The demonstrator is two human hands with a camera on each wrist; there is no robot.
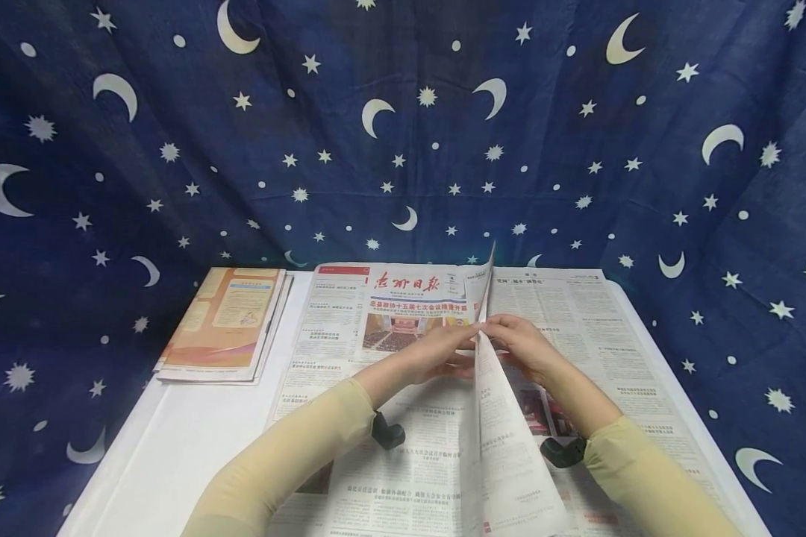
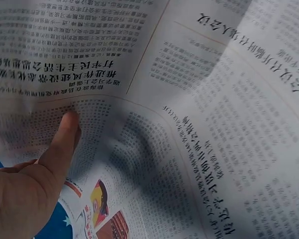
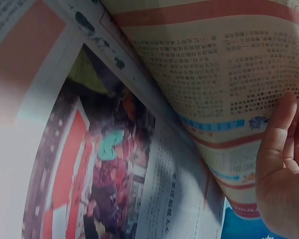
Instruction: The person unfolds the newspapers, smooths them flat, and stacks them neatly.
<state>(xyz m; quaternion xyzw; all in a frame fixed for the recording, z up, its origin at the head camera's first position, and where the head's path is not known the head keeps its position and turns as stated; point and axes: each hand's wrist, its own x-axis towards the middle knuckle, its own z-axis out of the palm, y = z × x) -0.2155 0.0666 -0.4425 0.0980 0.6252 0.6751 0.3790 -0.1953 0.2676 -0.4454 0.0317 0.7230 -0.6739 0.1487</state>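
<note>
Meeting at a raised newspaper leaf (image 1: 510, 447), the fingers of the left hand (image 1: 436, 352) and right hand (image 1: 520, 347) touch it from opposite sides; their tips overlap there, so I can't tell whether either pinches. Below, the spread newspaper (image 1: 416, 462) covers much of the white tabletop (image 1: 188, 432), its near edge cut off. Leftward lies a paper stack (image 1: 223, 324), its small print unreadable; behind hangs starry cloth (image 1: 403, 171).

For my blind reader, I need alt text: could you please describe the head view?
A person's bare left hand and bare right hand touch a raised white printed newspaper sheet above greyish newspaper pages spread on a white table. A paper stack with an orange-and-cream top lies to the left; behind hangs a dark-blue cloth patterned with pale moons and stars.
</note>
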